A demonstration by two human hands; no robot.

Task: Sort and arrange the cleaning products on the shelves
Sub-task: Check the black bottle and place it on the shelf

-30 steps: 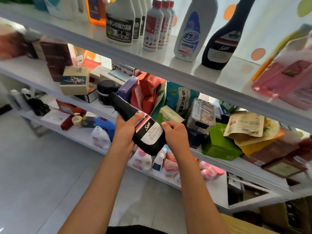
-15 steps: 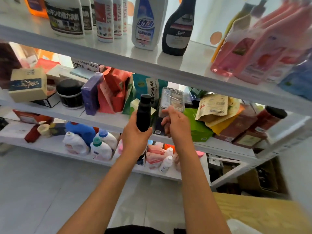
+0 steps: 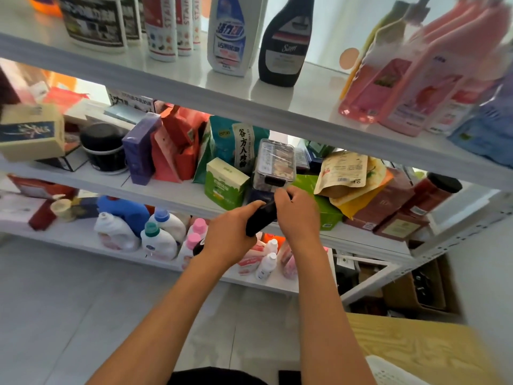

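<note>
A black bottle [image 3: 261, 219] lies tilted in front of the middle shelf's edge, its neck pointing up and right. My left hand [image 3: 230, 237] is wrapped around its body, which is mostly hidden. My right hand [image 3: 298, 211] pinches the neck end. On the top shelf [image 3: 194, 87] stand a matching black bottle [image 3: 284, 48], a white and blue bottle [image 3: 231, 37], several red-and-white bottles [image 3: 163, 29] and pink refill pouches [image 3: 410, 76].
The middle shelf [image 3: 172, 190] is crowded with boxes, bags and a clear container [image 3: 273, 165]. White, blue and pink detergent bottles [image 3: 158, 237] fill the bottom shelf. A wooden surface [image 3: 422, 348] sits at lower right, a cardboard box [image 3: 416, 293] behind it.
The black bottle went from label-up at chest height, to upright, to tilted low. My right hand moved onto its neck. The view swung to the right along the shelves.
</note>
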